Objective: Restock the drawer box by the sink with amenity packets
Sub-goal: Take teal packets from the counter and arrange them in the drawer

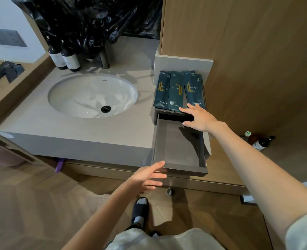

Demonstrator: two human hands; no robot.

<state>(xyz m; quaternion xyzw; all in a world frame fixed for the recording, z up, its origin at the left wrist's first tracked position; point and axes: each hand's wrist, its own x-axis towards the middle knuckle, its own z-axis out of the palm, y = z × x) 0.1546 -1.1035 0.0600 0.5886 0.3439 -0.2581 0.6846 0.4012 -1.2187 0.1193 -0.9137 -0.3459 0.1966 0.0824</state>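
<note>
The drawer box (169, 112) stood just right of the sink (77, 91), its drawer (178, 147) pulled out toward us. The dark amenity packets (176, 89) lay side by side on top of the box. Our right hand (197, 117), fingers spread, touched their near ends. Our left hand (149, 177), fingers straight and apart, gripped nothing at the drawer's front left corner.

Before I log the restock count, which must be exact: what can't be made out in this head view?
1. Head view: how many packets lie on the drawer box; they overlap, so lower ones are hidden.
2. Head view: the packets' print, too small to read.
3. Head view: the box's inside behind the open drawer, dark and partly covered by the right hand.
</note>
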